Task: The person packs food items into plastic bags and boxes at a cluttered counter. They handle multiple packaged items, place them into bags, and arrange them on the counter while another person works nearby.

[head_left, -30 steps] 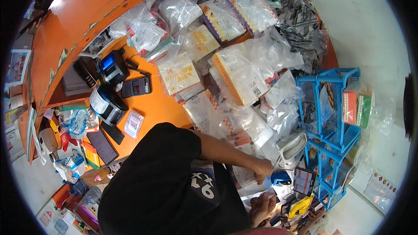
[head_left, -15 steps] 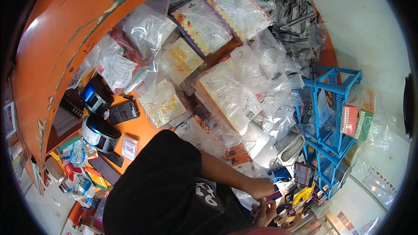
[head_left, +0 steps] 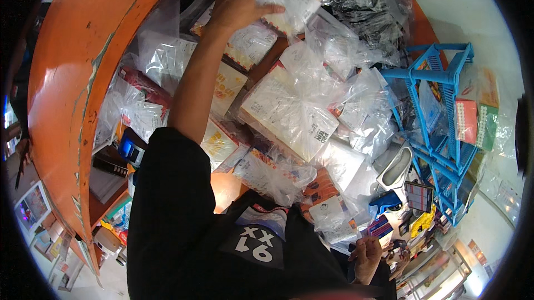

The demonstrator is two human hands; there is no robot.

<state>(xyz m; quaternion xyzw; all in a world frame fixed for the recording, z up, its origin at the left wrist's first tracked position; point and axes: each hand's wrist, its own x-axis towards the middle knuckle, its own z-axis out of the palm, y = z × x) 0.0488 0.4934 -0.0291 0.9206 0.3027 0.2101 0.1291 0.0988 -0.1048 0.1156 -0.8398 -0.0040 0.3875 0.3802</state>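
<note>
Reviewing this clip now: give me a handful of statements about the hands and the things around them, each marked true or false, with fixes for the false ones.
1. The left hand is stretched out to a plastic-wrapped box near the top of the view. True.
2. A blue rack stands to the right of the wrapped box. True.
3. The right hand is touching the blue rack. False: it is lower in the view, apart from the rack.
4. A red pack and a green pack sit side by side. True.
5. The heap of dark plastic lies at the lower left. False: it is at the upper right.
</note>
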